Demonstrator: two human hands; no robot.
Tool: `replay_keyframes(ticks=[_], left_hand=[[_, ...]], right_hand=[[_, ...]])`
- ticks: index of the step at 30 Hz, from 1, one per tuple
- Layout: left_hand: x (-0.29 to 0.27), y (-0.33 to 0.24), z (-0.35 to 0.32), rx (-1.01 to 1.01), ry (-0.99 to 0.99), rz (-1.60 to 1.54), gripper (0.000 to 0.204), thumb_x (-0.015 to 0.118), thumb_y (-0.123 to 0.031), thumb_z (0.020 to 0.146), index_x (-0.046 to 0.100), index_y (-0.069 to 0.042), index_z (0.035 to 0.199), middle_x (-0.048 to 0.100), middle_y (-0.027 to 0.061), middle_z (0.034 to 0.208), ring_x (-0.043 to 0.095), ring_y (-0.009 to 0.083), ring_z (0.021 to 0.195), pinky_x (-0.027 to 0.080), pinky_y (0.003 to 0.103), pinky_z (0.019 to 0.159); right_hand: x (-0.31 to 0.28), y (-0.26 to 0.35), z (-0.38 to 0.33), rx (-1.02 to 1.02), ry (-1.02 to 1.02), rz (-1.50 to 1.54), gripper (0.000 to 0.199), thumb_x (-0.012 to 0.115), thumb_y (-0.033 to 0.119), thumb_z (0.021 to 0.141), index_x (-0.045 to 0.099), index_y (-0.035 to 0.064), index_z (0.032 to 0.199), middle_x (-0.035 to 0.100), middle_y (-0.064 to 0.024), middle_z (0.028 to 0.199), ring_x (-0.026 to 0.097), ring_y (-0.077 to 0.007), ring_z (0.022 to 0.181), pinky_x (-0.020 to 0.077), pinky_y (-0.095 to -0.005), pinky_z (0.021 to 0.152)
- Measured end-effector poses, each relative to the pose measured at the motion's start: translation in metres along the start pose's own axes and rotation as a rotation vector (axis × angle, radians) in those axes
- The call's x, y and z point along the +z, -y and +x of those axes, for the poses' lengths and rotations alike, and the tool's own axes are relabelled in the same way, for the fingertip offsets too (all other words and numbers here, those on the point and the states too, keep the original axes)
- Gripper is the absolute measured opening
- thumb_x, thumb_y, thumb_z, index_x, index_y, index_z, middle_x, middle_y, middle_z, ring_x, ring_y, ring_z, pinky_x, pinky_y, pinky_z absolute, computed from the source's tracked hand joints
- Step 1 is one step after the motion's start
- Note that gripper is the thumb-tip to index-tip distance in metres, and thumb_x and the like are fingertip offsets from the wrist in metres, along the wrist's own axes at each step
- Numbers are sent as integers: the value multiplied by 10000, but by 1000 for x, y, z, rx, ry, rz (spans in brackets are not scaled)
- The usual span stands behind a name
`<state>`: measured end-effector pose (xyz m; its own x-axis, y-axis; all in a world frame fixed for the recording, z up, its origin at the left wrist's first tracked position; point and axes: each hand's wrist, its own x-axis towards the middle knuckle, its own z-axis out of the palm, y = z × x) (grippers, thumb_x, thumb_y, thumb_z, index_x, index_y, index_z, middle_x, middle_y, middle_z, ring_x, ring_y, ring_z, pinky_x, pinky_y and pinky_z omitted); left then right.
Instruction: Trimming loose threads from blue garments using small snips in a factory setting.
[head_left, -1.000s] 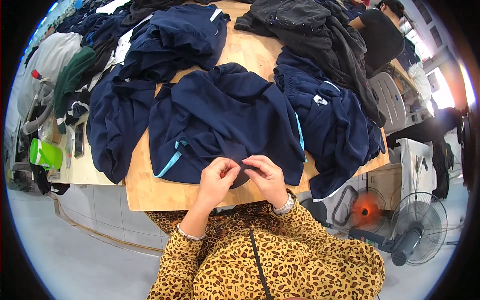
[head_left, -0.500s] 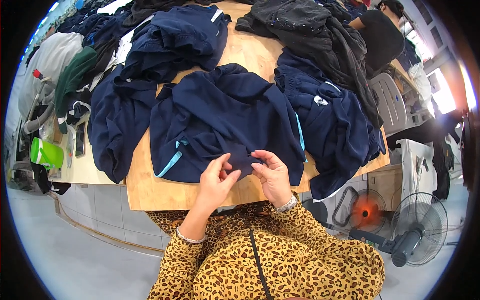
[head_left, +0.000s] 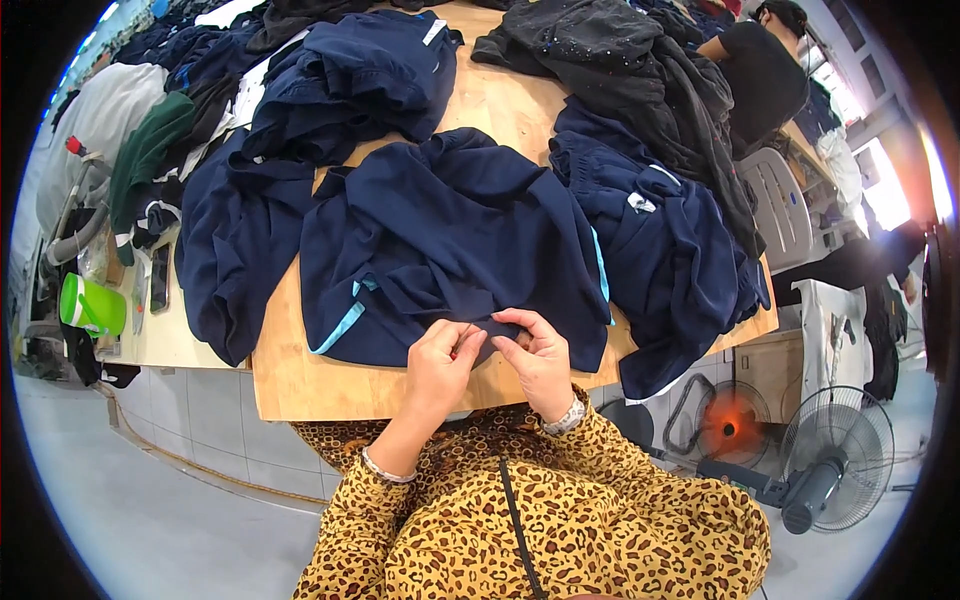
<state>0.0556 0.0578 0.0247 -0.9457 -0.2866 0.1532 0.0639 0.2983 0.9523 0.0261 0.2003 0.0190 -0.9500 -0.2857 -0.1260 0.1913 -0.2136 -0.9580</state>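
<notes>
A navy garment [head_left: 450, 230] with light blue trim lies spread on the wooden table in front of me. Both my hands are at its near edge, close together. The fingers of my left hand [head_left: 443, 360] are pinched together over the cloth; what sits between their tips is too small to make out. My right hand [head_left: 540, 365] is just beside it, thumb and forefinger curled around the garment's edge, with dark cloth between them. A strip of light blue trim [head_left: 340, 328] shows left of my hands, and another runs along the garment's right side.
More navy garments are heaped at left [head_left: 235, 240] and right [head_left: 660, 240]. Dark grey clothing [head_left: 610, 70] lies at the back. A light green bucket [head_left: 92, 305] and a phone [head_left: 160, 278] are at left. A fan [head_left: 835, 460] stands at lower right. Someone in black [head_left: 765, 75] sits at far right.
My left hand has moved slightly right and its fingers have closed, bringing it nearer my right hand. My right hand has shifted a little down and left. The garment lies nearly the same.
</notes>
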Motion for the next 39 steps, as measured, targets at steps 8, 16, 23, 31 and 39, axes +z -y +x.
replay_keyframes(ticks=[8,16,23,31,39], left_hand=[[-10,5,3,-372,134,-284,128,651,-103,827,632,19,796,546,-29,644,448,25,593,368,198,518],[-14,-1,5,-367,159,-282,136,660,-108,821,631,20,784,540,-40,634,440,17,601,367,195,518],[-17,-12,3,20,168,39,125,679,-85,811,629,29,832,559,-7,722,441,31,574,357,200,500],[-33,-20,3,11,221,177,455,664,-135,807,517,24,1208,627,175,972,634,260,763,506,329,684],[-32,-31,-2,63,313,365,248,638,-123,820,499,-37,1007,638,171,784,630,350,715,486,395,604]], right_hand=[[4,4,2,-222,45,-262,251,613,-60,812,626,-9,1058,567,-42,1089,543,-39,804,443,-162,697],[5,3,3,-403,40,-520,200,664,-24,773,665,-9,972,603,-99,1000,611,-172,887,491,-234,730],[7,3,2,-494,26,-604,129,665,-34,762,651,-25,890,617,-104,951,621,-186,821,502,-267,716],[-6,-10,8,-101,39,-148,77,568,29,886,602,-23,932,615,-40,989,551,-82,894,441,-219,815],[-7,-11,8,35,25,40,108,541,66,919,590,-17,969,618,-47,982,552,-84,894,442,-215,827]])
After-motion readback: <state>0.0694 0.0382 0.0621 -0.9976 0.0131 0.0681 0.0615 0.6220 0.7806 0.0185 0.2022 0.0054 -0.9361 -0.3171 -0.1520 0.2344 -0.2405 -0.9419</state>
